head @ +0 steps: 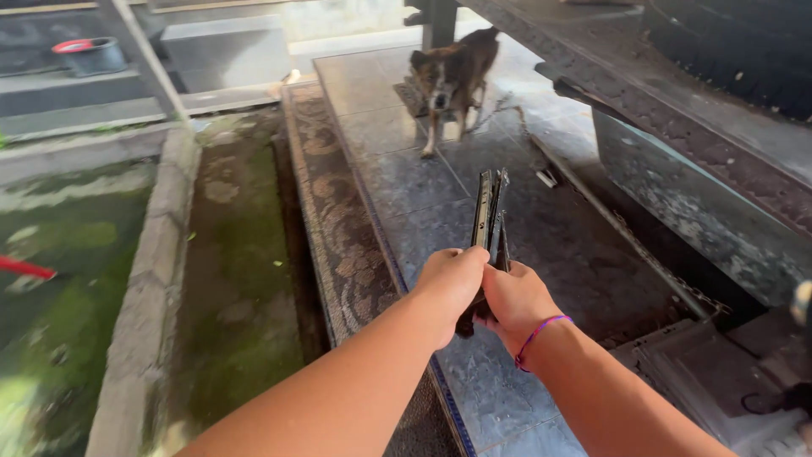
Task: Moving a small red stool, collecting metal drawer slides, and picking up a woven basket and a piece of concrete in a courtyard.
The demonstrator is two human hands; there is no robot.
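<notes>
While both hands grip it, the metal tool apparently juts forward.

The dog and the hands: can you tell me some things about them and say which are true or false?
1. Both hands, left and right, hold the metal tool. True.
2. The dog is lying asleep. False: it stands on the tiles.
3. A purple band is on the right wrist. True.
4. The dog is white. False: it is brown and black.
</notes>
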